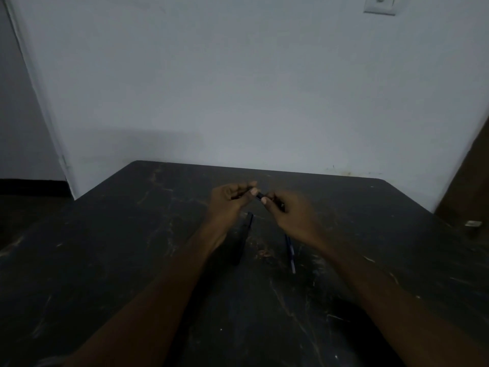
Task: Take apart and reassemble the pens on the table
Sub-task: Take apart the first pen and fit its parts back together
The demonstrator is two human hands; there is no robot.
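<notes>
Dark pen (258, 195) pinched between both hands (left (229, 198), right (287, 211)) above table (132, 234).

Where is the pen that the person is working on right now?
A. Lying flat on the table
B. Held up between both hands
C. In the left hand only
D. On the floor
B: the left hand and right hand each pinch one end of the dark pen above the table.

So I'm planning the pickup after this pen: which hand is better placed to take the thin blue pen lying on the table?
Probably the right hand. The blue pen lies just under its wrist, while the left hand sits over the dark piece. Both hands are busy now, gripping the pen between them.
</notes>
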